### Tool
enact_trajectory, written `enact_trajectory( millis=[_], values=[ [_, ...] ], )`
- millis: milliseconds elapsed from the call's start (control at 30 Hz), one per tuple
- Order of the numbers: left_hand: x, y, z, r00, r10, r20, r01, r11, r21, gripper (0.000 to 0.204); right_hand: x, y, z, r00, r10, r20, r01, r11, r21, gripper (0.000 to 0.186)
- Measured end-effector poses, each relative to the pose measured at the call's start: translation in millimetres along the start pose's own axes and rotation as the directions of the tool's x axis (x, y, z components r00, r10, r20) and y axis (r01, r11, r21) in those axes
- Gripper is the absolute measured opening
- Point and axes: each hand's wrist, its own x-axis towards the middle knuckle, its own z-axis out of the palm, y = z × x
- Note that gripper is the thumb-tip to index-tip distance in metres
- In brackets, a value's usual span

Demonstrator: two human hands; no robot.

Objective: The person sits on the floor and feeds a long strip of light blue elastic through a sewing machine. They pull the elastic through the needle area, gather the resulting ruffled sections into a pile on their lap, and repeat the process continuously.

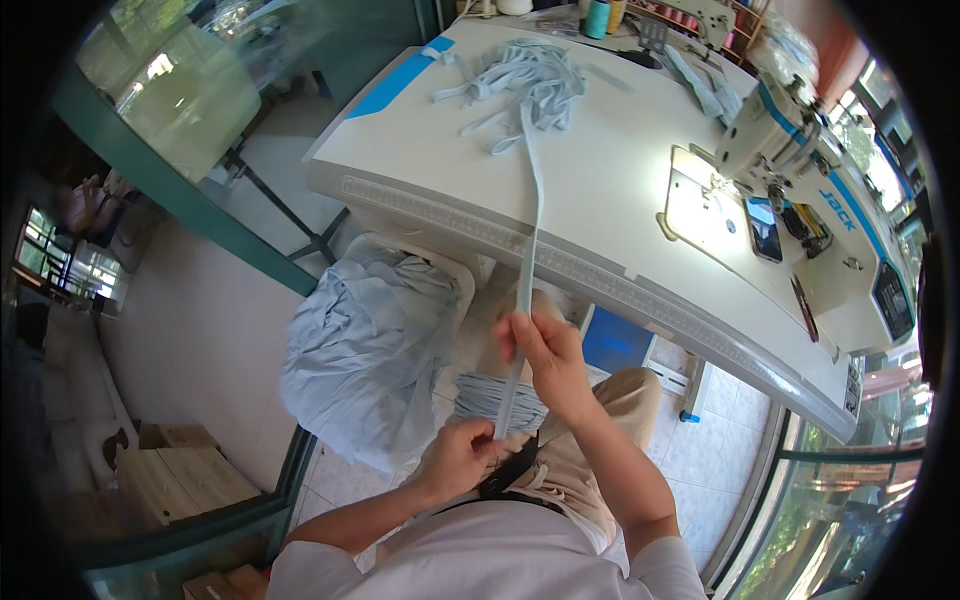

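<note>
A long, narrow light-blue fabric strip (537,190) runs from a tangled pile of strips (545,85) on the white table, over its front edge and down to my hands. Closed round it just beyond the table edge is my right hand (548,360). Lower down, near my lap, my left hand (460,462) pinches the same strip, which is taut between the two. Beneath them, a bundle of pale blue strips (480,395) lies across my thigh, partly hidden by the strip and my right hand.
To the left, a large heap of light-blue cloth (370,340) spills from a pale container. A lit sewing machine (800,170) stands on the table (430,170) at right, with a phone (763,235) and dark snips (804,308) close by. Thread cones (597,18) stand at the back.
</note>
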Motion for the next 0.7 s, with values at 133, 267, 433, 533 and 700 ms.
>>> enact_trajectory(
  millis=[133, 267, 433, 533, 700],
  values=[
    [-21.7, -7.2, -4.8, 0.994, 0.065, 0.092, -0.071, 0.995, 0.065, 0.011, -38.7, 38.2, 8.4, 0.988, 0.144, 0.049, -0.142, 0.988, -0.054, 0.032],
    [-2.6, 6.7, -34.2, 0.994, 0.102, -0.031, -0.103, 0.993, -0.051, 0.015, -83.9, 64.3, 7.0, 0.963, 0.247, 0.112, -0.242, 0.969, -0.056, 0.031],
    [42.8, 29.4, -43.3, 0.952, 0.306, 0.019, -0.293, 0.925, -0.242, 0.017, -100.4, 81.7, 12.7, 0.928, 0.274, 0.252, -0.280, 0.960, -0.014, 0.025],
    [43.1, 33.2, -38.5, 0.964, 0.225, 0.143, -0.196, 0.962, -0.188, 0.017, -106.5, 79.3, 14.5, 0.924, 0.267, 0.274, -0.286, 0.958, 0.029, 0.023],
    [18.5, 9.7, -19.6, 0.973, 0.064, 0.221, 0.002, 0.958, -0.287, 0.015, -104.6, 83.4, -14.5, 0.843, 0.386, 0.375, -0.298, 0.915, -0.273, 0.020]
  ],
)
